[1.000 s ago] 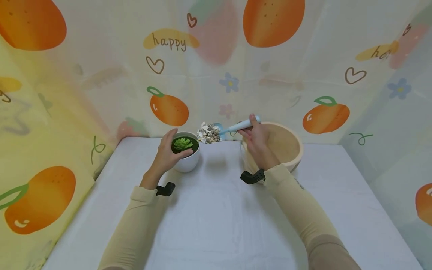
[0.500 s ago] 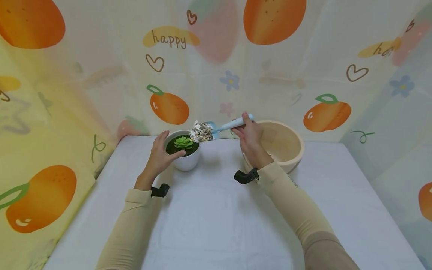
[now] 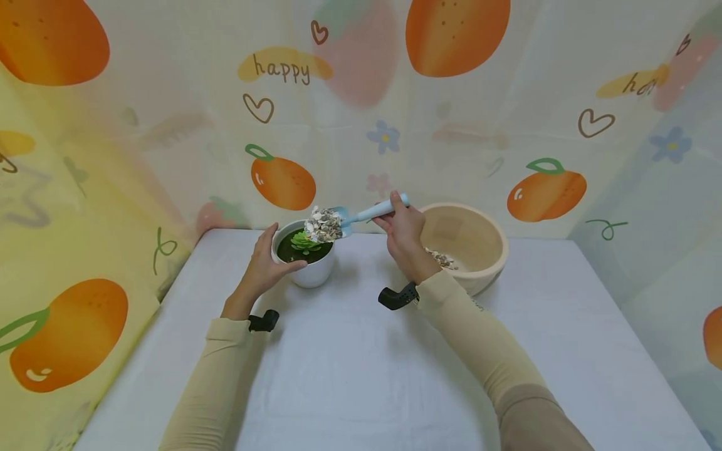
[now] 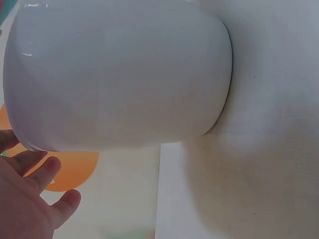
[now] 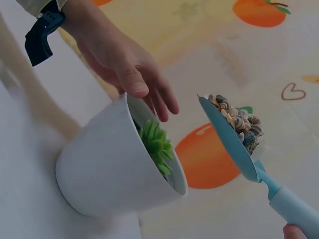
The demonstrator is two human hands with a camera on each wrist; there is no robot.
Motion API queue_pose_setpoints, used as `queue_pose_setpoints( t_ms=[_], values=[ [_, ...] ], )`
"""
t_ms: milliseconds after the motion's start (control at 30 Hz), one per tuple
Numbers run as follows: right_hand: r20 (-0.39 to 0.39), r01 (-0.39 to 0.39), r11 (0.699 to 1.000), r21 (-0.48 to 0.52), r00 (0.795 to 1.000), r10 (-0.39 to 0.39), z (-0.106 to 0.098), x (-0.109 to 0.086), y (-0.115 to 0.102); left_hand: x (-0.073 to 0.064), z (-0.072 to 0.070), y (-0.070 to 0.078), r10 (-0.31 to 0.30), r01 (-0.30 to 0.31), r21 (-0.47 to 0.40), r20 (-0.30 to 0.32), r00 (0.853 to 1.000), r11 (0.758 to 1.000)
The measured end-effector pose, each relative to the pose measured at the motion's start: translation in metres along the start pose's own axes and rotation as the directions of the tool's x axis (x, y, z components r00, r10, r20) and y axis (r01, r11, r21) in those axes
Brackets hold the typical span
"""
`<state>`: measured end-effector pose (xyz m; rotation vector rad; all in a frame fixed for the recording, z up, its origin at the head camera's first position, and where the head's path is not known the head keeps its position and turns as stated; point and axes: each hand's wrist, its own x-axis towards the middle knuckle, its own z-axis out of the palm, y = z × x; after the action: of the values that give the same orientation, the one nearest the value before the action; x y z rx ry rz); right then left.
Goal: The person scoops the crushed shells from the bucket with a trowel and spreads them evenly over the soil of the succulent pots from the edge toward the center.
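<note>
A blue hand trowel (image 3: pixel 375 212), heaped with small shells (image 5: pixel 239 119), is gripped by its handle in my right hand (image 3: pixel 407 241). In the head view its load overlaps the back right of a white plant pot (image 3: pixel 314 274); the right wrist view shows a gap between blade and pot. A green succulent (image 3: pixel 303 243) stands in the pot on dark filling. My left hand (image 3: pixel 261 266) spreads around the pot's left side, thumb at the near rim and fingers at the far rim. In the left wrist view, the smaller fingers (image 4: pixel 67 204) are apart from the pot wall.
A beige round basin (image 3: pixel 493 247) with some shells (image 3: pixel 442 258) at its bottom stands behind and right of my right forearm. The white-covered table (image 3: pixel 361 363) ends at a fruit-print curtain (image 3: pixel 462 163), which also hangs at both sides.
My right hand has carried the loaded trowel leftward to the pot. My left hand has shifted slightly left, showing more of the rim. Shells in the basin have come into view.
</note>
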<state>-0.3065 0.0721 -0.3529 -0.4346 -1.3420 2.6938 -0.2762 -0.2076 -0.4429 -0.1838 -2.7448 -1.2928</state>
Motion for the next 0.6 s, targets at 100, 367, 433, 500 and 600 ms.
queue_pose_setpoints(
  t_ms=[100, 367, 433, 500, 600],
  values=[
    [0.0, -0.007, 1.0, -0.002, 1.0, 0.007, 0.002, -0.001, 0.003, 0.001, 0.001, -0.002, -0.009, 0.009, -0.012, 0.016, 1.0, 1.0],
    [0.002, -0.006, 1.0, -0.013, 1.0, 0.006, 0.009, -0.001, 0.015, 0.001, 0.002, -0.006, -0.023, 0.025, -0.043, 0.033, 0.999, 0.999],
    [0.014, -0.01, 1.0, -0.02, 1.0, 0.011, 0.01, -0.001, 0.019, 0.002, 0.002, -0.007, -0.037, 0.039, -0.047, 0.037, 0.999, 0.998],
    [0.018, -0.017, 1.0, -0.02, 1.0, 0.017, 0.011, 0.0, 0.022, 0.004, 0.004, -0.008, -0.05, 0.052, -0.055, 0.043, 0.998, 0.997],
    [0.019, -0.03, 0.999, -0.015, 0.999, 0.031, 0.012, 0.002, 0.027, 0.005, 0.005, -0.009, -0.063, 0.066, -0.065, 0.051, 0.997, 0.996]
  ],
)
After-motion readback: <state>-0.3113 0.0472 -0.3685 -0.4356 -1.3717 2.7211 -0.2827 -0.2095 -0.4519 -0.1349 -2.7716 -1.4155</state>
